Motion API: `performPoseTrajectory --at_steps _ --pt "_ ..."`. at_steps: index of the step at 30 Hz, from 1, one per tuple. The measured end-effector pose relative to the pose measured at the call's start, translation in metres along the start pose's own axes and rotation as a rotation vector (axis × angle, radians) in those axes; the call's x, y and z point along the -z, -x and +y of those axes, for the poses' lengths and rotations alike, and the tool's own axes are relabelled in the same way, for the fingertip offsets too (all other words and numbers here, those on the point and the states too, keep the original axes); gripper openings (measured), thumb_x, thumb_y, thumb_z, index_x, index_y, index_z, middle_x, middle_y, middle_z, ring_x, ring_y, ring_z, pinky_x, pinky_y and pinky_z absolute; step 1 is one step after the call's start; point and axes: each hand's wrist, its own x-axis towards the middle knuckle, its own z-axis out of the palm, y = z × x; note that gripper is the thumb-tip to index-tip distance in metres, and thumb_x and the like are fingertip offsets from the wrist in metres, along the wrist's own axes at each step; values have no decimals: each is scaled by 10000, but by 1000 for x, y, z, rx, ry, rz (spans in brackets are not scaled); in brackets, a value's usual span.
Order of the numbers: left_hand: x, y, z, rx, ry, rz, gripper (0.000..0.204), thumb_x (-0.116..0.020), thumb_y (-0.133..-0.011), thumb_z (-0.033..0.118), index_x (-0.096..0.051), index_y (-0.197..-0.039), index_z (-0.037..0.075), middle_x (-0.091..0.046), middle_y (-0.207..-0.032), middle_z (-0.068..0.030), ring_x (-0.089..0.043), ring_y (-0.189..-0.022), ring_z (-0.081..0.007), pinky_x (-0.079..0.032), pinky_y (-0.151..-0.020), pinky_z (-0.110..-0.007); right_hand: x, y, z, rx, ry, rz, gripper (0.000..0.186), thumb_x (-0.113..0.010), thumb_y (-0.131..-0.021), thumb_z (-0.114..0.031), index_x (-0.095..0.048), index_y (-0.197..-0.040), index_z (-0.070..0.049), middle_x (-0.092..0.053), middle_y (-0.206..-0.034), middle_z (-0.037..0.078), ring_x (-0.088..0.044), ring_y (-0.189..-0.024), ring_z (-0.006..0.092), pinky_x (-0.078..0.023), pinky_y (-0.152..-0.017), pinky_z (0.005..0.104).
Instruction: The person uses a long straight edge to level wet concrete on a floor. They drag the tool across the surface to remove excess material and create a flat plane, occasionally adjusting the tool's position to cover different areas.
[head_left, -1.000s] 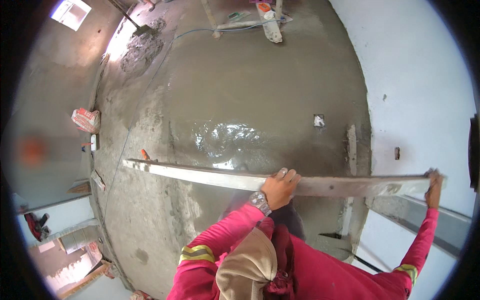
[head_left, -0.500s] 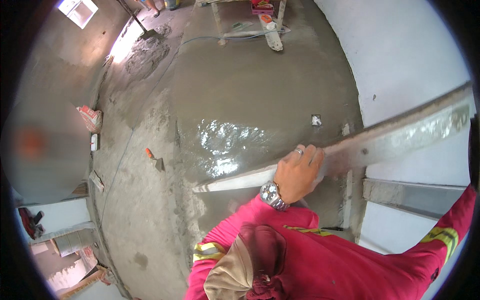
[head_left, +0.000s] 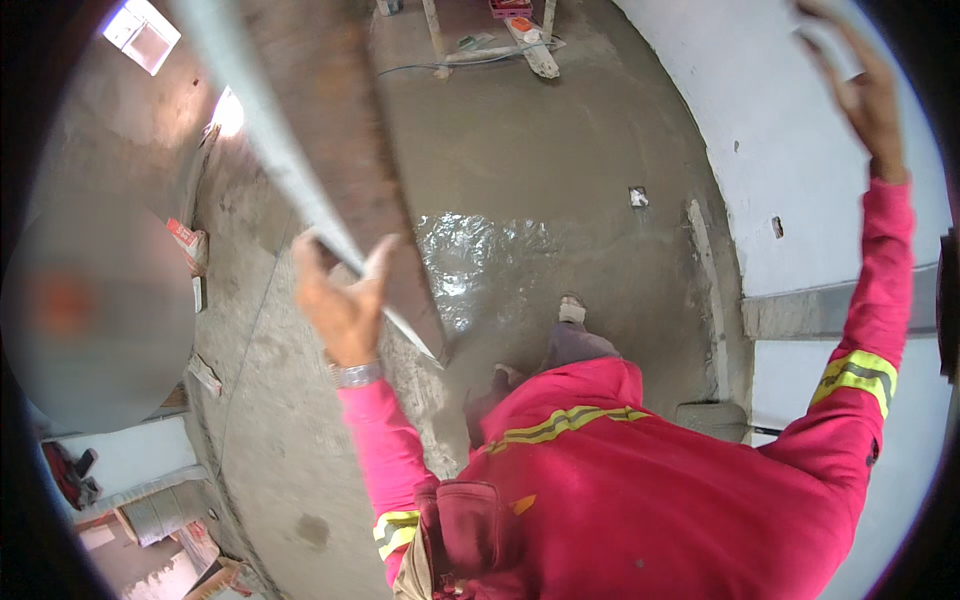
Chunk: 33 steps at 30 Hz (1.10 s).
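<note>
A long, flat-sided screed bar (head_left: 345, 130), pale on one face and brownish on the other, slants across the upper left of the head view. My left hand (head_left: 345, 305) grips it near its lower end, thumb on one side and fingers on the other. That end hangs over the floor beside the shiny wet patch of cement (head_left: 470, 250). High at the right, my right hand (head_left: 868, 95) is raised in front of the white wall (head_left: 800, 180), fingers apart and slightly blurred, with nothing visible in it. Beneath me, smoothed grey cement (head_left: 520, 150) spreads out.
One of my feet (head_left: 572, 310) stands on the wet cement. A small square floor opening (head_left: 638, 197) lies near the right wall. At the far end are a red crate (head_left: 510, 9) and a wooden plank (head_left: 540, 62). A bag (head_left: 188, 245) sits along the left wall.
The screed bar has swung from lying across to the right to pointing up and left. My left hand has moved left with it; my right hand has come into view, raised at the right.
</note>
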Motion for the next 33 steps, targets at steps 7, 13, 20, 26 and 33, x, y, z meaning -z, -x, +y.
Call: performPoseTrajectory --at_steps 7,13,20,26,33 --pt "68 7 -15 191 -390 195 596 -841 -623 348 -533 -1008 12 -618 -911 -134 -629 -820 -276 -487 -680 -373 -109 50 -262 -318 -861 -277 148 -671 -787 -235 -643 -850 -104 -662 -789 83 -646 -667 288 -524 -604 377" --pt "53 13 4 124 -642 333 752 -838 -558 448 -497 -1045 -13 -555 -941 -138 -607 -816 -341 -491 -679 -432 -130 -22 -418 -318 -1151 -269 542 -706 -739 -441 -530 -962 21 -615 -780 200 -627 -633 375 -519 -596 433" --pt "-13 -4 27 176 -440 242 734 -841 -568 380 -418 -1042 11 -544 -936 -176 -598 -808 -380 -482 -698 -444 -169 -62 -438 -579 -1151 -524 600 -718 -702 -348 -436 -1037 62 -618 -857 252 -630 -713 426 -505 -654 487" --pt "-48 -30 27 114 -392 162 698 -854 -547 286 -428 -1028 11 -525 -908 -165 -580 -814 -364 -467 -684 -440 -211 -67 -421 -681 -1112 -449 459 -639 -735 -297 -502 -1001 52 -629 -684 226 -630 -670 417 -498 -605 484" --pt "-17 -35 -17 70 93 -122 545 -746 -705 45 -498 -1190 36 -586 -953 -115 -594 -849 -189 -483 -727 -294 -270 -66 -392 -655 -1219 -447 464 -741 -649 -323 -609 -922 27 -644 -706 209 -650 -663 368 -519 -616 427"
